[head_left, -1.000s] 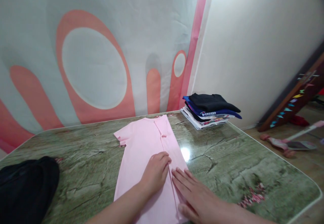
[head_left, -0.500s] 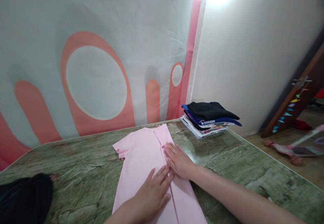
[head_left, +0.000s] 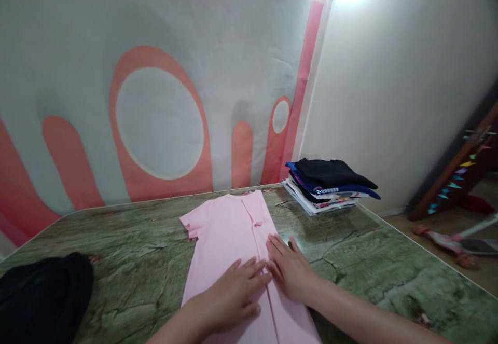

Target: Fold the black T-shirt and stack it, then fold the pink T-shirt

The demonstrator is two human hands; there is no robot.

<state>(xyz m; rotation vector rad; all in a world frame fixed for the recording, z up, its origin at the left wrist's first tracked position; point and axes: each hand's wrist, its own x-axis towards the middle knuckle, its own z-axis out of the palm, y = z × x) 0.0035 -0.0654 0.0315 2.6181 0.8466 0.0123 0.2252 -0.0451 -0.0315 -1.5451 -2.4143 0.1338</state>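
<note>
A pink T-shirt (head_left: 223, 235) lies flat on the wood-patterned table (head_left: 136, 266), its right side folded inward over the body so that a long edge runs down its length. The left sleeve still sticks out to the side. My left hand (head_left: 239, 289) rests on the middle of the shirt, fingers stretched out and reaching the folded edge. Beside it my right hand (head_left: 290, 269) lies flat on the folded strip, fingers extended and thumb apart. Neither hand grips the cloth. The shirt's lower end runs out of the picture.
A stack of folded clothes (head_left: 330, 186), black on top, stands at the table's back right corner. Dark cloth (head_left: 42, 297) lies at the left front. Behind the table hangs a printed pink and grey wall covering (head_left: 163, 126). A pink scooter (head_left: 447, 235) is on the floor at right.
My right hand has slid down the folded strip and slightly outward, uncovering the small folded-over sleeve end. My left hand stays about the same place. The view has shifted slightly.
</note>
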